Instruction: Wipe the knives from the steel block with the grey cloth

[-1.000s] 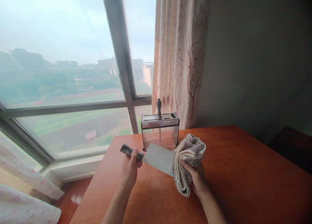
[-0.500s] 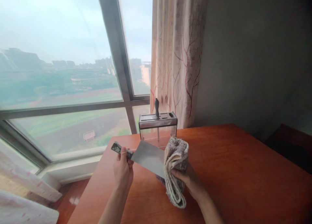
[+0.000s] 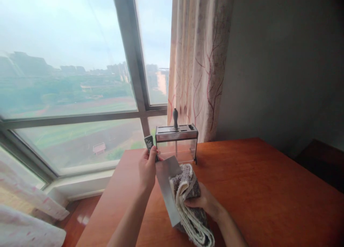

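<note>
A cleaver (image 3: 167, 193) with a broad grey blade and a dark patterned handle is held over the table, blade slanting down to the right. My left hand (image 3: 147, 168) is closed around its handle. In my right hand (image 3: 205, 201) is a thick folded towel (image 3: 185, 193), grey and cream, gripped from its right side. The towel lies against the blade and covers part of its right side. Behind the blade stands a knife block (image 3: 176, 134) with clear sides and a slotted top. One dark-handled tool (image 3: 175, 118) stands upright in it.
The reddish-brown wooden table (image 3: 258, 189) spreads under both hands and to the right. A window (image 3: 70, 85) fills the left side, with a patterned curtain (image 3: 201, 60) beside it and a grey wall (image 3: 279, 67) on the right.
My left hand has raised the handle and moved right, so the blade now points more steeply down. The towel has moved down along the blade with my right hand. The view has shifted slightly.
</note>
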Demonstrator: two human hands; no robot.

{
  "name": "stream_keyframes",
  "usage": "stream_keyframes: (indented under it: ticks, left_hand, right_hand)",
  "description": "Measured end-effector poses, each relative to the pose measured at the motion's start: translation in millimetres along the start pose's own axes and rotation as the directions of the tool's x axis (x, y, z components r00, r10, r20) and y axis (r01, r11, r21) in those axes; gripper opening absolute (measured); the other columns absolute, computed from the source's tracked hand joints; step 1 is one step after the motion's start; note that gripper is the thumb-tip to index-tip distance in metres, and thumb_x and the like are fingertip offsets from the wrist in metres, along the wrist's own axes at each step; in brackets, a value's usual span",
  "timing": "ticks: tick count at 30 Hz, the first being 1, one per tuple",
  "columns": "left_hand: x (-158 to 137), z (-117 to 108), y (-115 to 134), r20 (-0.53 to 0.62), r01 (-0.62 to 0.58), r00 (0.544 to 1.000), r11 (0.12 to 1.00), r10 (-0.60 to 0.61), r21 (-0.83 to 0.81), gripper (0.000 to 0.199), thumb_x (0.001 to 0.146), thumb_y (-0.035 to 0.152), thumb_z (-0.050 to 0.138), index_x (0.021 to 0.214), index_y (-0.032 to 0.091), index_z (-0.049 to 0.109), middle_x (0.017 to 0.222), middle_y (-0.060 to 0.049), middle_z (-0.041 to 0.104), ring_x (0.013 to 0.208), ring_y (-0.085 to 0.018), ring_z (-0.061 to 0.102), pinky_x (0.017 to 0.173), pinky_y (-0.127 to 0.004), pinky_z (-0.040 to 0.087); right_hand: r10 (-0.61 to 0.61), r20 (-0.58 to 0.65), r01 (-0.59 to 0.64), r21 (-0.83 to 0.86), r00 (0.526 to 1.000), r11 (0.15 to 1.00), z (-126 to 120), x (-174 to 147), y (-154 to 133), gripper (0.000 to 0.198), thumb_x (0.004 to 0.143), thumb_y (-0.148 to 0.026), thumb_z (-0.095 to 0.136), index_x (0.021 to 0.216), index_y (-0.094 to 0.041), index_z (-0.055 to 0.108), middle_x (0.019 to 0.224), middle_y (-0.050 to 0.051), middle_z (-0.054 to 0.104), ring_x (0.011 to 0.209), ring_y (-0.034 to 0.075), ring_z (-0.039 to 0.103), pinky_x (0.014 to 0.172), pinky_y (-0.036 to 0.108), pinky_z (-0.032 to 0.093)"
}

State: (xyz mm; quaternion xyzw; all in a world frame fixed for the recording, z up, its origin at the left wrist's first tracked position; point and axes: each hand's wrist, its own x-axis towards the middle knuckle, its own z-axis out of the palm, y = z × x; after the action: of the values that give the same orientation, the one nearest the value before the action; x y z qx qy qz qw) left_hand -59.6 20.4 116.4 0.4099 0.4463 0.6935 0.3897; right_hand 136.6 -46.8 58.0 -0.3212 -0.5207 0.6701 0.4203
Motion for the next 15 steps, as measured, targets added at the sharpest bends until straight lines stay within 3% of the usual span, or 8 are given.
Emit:
stream_keyframes:
  ticks: [8, 15]
  left_hand:
    - [-9, 41, -8, 0.224, -0.053, 0.974, 0.997, 0.041, 0.048, 0.031, 0.082, 0.044, 0.059, 0.065, 0.019, 0.057, 0.055, 0.001, 0.054, 0.053, -0.013, 0.049, 0.055, -0.023, 0.038]
    - [-17, 56, -13, 0.263, -0.006, 0.965, 1.0, -0.002, 0.029, 0.02, 0.071, 0.037, 0.07, 0.07, 0.017, 0.064, 0.068, 0.0, 0.058, 0.069, -0.017, 0.051, 0.065, -0.024, 0.039]
  right_hand:
    - [-0.032, -0.186, 0.055, 0.123, 0.982, 0.991, 1, 10, -5, 0.05, 0.053, -0.037, 0.085, 0.098, -0.018, 0.071, 0.093, 0.005, 0.073, 0.09, 0.028, 0.065, 0.085, 0.04, 0.048]
    - [-0.127, -0.279, 0.165, 0.118, 0.952, 0.979, -11, 30, -19, 0.047, 0.058, -0.033, 0.082, 0.101, -0.018, 0.069, 0.103, 0.006, 0.071, 0.098, 0.029, 0.064, 0.084, 0.04, 0.05]
